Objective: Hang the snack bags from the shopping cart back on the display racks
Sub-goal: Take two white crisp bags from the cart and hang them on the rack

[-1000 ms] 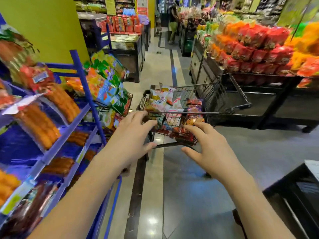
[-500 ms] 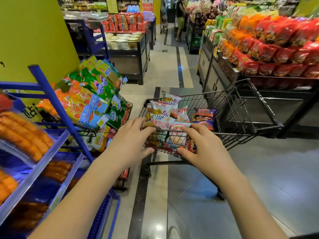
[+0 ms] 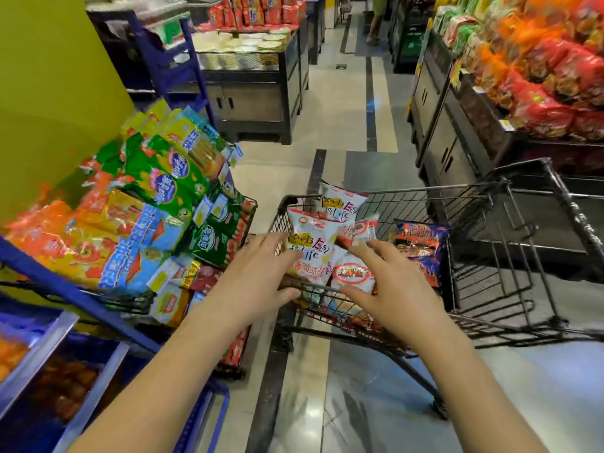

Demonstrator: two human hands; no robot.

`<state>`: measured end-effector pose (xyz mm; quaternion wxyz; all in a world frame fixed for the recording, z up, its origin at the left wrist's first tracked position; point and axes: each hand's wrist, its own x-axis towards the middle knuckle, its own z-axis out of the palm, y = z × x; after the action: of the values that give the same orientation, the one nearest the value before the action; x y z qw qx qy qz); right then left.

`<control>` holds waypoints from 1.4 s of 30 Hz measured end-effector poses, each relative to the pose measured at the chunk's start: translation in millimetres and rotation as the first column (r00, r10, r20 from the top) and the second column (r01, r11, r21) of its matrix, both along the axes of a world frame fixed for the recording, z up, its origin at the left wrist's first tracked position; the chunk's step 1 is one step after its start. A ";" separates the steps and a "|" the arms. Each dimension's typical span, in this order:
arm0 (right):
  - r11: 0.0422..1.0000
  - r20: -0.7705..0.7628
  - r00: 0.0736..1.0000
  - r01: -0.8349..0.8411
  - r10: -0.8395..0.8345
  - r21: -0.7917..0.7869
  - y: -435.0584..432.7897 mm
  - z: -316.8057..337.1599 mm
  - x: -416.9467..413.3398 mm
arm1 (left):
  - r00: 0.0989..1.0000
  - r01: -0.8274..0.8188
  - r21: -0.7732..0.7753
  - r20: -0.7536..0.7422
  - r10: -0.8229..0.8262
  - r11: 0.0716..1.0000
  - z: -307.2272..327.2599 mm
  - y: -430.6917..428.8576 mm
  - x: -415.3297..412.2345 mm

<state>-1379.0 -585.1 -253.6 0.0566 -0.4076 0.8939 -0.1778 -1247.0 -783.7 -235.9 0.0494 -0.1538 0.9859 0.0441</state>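
Nearer the shopping cart now, my left hand and right hand hover spread open, holding nothing, so its snack bags seemingly all remain unhung.

Front white bag, near-left corner of shopping cart: "Easy life" in black and red; pink characters beneath, illegible.
Rear white bag, behind it in cart: same "Easy life".
Small white pack, cart centre: red oval, characters blurred.
Dark blue bag, cart's right side: orange lettering, unreadable.
Rack bags, left of cart: print blurred.
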 end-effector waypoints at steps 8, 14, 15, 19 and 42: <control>0.995 0.035 0.998 0.051 -0.054 0.080 -61.6 -33.2 -58.7 | 0.997 0.057 0.049 0.052 -0.059 0.997 -35.7 -70.4 -64.3; 0.979 0.072 0.993 0.082 -0.097 0.187 -113.4 -46.5 -97.1 | 0.991 0.098 0.151 0.071 -0.110 0.984 -61.0 -126.1 -109.6; 0.979 0.080 0.992 0.084 -0.100 0.188 -119.4 -49.1 -102.2 | 0.990 0.105 0.158 0.080 -0.118 0.982 -65.4 -133.4 -116.4; 0.977 0.137 0.983 0.092 -0.120 0.194 -134.1 -63.2 -119.7 | 0.982 0.128 0.212 0.110 -0.154 0.969 -83.5 -152.9 -137.8; 0.991 0.323 0.937 0.114 -0.131 0.074 -128.6 -146.7 -204.1 | 0.833 -0.552 0.743 0.475 0.282 0.379 -231.9 -175.1 -175.0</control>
<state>-1583.0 -713.7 -400.3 0.2037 -0.3144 0.9002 -0.2219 -1422.0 -958.8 -467.8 0.2397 -0.3583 0.7397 0.5167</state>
